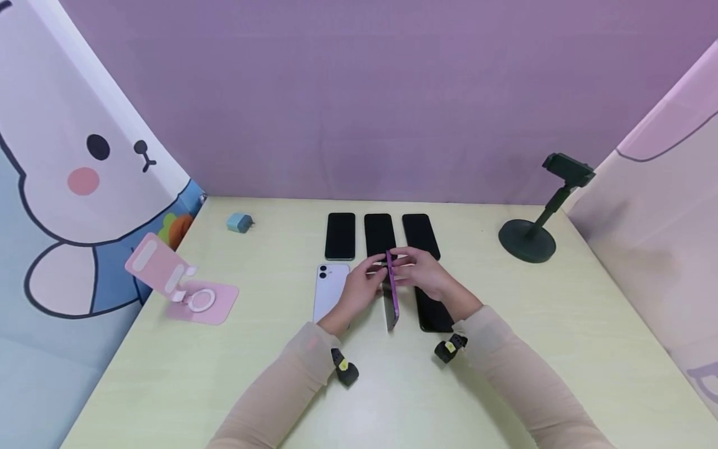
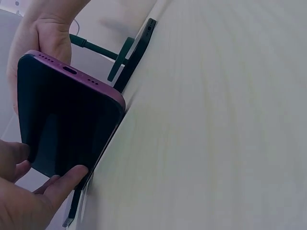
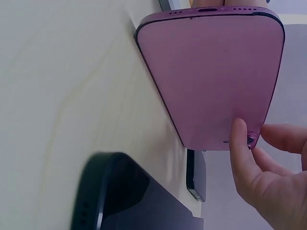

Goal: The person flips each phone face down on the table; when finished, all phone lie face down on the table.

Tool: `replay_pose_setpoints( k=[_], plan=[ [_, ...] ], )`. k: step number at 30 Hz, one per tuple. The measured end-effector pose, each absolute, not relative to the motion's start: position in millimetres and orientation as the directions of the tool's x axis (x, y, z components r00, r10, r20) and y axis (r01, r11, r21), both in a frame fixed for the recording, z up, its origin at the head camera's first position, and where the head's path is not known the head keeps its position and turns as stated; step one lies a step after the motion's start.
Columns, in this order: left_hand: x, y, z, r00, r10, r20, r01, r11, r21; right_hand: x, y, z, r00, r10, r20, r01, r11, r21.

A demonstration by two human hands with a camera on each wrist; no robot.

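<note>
A smartphone (image 1: 394, 296) with a purple back stands on its long edge at mid-table, its dark screen facing left. My left hand (image 1: 354, 292) grips its far end; in the left wrist view that hand's thumb (image 2: 72, 178) lies on the screen (image 2: 72, 115). From the other side my right hand (image 1: 429, 274) holds the same end, with fingertips by the camera corner of the purple back (image 3: 211, 81) in the right wrist view. Beside my left hand a pale lilac phone (image 1: 330, 285) lies back up. Partly under my right forearm lies a black-screened phone (image 1: 432, 312).
Behind the hands lie three dark-screened phones in a row: left (image 1: 340, 237), middle (image 1: 379, 232) and right (image 1: 421, 234). A pink folding stand (image 1: 219, 305) and a blue charger plug (image 1: 239, 222) are at left. A dark green phone stand (image 1: 527, 240) rises at right.
</note>
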State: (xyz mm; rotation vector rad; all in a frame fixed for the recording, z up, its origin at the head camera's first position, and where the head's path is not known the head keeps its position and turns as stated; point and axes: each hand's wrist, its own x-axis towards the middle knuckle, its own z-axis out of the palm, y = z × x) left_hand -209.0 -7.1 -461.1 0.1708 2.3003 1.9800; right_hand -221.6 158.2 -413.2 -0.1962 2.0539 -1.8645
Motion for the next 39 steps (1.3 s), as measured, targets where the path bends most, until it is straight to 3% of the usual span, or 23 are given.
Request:
replay_pose_setpoints(
  k=[10, 20, 28, 39],
  plan=[
    [-209.1, -8.5, -458.7, -0.987, 0.162, -0.005, 0.014, 0.116, 0.993, -222.2, 157.0, -416.2, -0.932, -0.323, -0.163, 0.131, 0.117, -0.984],
    [-209.4, -15.4, -452.3, -0.99, 0.133, 0.04, 0.065, 0.19, 0.98, -223.1, 148.5, -420.3, -0.928, -0.33, -0.172, 0.146, 0.102, -0.984],
    [-210.1, -17.9, -448.4, -0.989, 0.146, 0.029, 0.058, 0.193, 0.979, -225.2, 144.5, -428.7, -0.924, -0.327, -0.198, 0.129, 0.22, -0.967],
    [-214.2, -26.5, -440.0, -0.988, 0.148, 0.042, 0.09, 0.334, 0.938, -227.0, 145.7, -438.4, -0.932, -0.301, -0.204, 0.077, 0.385, -0.92]
  ],
)
